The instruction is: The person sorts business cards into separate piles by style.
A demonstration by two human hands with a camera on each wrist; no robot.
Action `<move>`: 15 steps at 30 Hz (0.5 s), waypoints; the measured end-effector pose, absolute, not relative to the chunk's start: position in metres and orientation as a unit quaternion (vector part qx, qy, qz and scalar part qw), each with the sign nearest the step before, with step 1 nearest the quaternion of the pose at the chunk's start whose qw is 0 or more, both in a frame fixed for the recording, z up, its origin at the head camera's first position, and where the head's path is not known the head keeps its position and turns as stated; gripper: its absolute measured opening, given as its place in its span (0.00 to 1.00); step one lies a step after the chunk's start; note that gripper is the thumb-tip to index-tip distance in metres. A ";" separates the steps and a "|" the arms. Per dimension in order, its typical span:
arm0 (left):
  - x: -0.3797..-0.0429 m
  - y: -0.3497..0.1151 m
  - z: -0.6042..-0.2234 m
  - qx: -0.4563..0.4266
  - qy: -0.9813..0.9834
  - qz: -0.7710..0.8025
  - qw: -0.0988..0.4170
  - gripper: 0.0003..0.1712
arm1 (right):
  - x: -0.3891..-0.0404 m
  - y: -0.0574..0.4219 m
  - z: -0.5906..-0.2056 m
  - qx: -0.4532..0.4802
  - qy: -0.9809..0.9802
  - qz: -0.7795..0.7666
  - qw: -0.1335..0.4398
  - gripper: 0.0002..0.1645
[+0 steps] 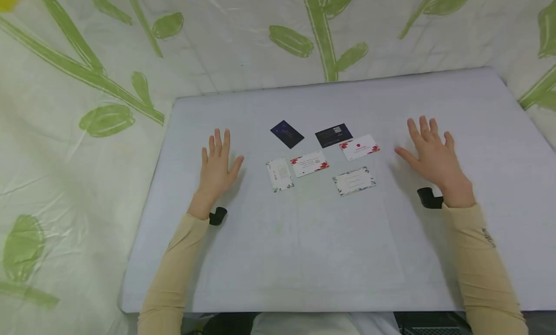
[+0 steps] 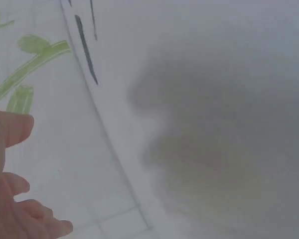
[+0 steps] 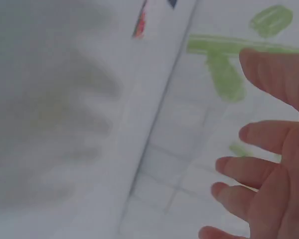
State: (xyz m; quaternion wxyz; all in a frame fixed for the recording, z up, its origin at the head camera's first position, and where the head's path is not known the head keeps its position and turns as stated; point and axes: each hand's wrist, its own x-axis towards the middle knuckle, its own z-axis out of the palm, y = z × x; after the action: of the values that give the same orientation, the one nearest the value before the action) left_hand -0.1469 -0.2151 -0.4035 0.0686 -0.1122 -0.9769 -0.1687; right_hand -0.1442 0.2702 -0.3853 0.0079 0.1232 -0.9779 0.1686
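Several business cards lie flat on the table in the head view. At the back are a dark blue card (image 1: pixel 287 134) and a black card (image 1: pixel 333 135); a white card with red flowers (image 1: pixel 359 147) touches or slightly overlaps the black one. In front are another red-flowered card (image 1: pixel 310 163), a leaf-bordered card turned upright (image 1: pixel 280 174) and a leaf-bordered card lying crosswise (image 1: pixel 354 181). Left of the cards my left hand (image 1: pixel 215 173) hovers with spread fingers, holding nothing. To their right my right hand (image 1: pixel 436 159) does likewise, its fingers fanned out.
The table (image 1: pixel 304 258) has a pale cloth top. Behind and left of it hangs a white sheet (image 1: pixel 234 40) printed with green leaves. A black wrist mount (image 1: pixel 218 216) sits at the left wrist, another black mount (image 1: pixel 429 198) at the right.
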 end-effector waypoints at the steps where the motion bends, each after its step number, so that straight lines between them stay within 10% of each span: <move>1: -0.148 -0.214 -0.402 -0.114 -0.973 -0.180 0.089 0.39 | -0.143 0.263 -0.382 0.128 -0.977 0.169 0.036 0.42; 8: -0.156 -0.189 -0.383 -0.162 -0.930 -0.284 0.170 0.19 | -0.140 0.192 -0.360 0.187 -0.935 0.247 0.174 0.22; 15: -0.168 -0.168 -0.380 -0.235 -0.922 -0.296 0.077 0.17 | -0.132 0.121 -0.355 0.229 -0.914 0.334 0.021 0.15</move>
State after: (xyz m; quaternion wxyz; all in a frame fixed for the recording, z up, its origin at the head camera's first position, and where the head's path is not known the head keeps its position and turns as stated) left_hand -0.1676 -0.1684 -0.3804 0.0768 -0.2353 -0.9225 -0.2963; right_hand -0.1315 0.1207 -0.3555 0.0209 0.2291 -0.9141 0.3338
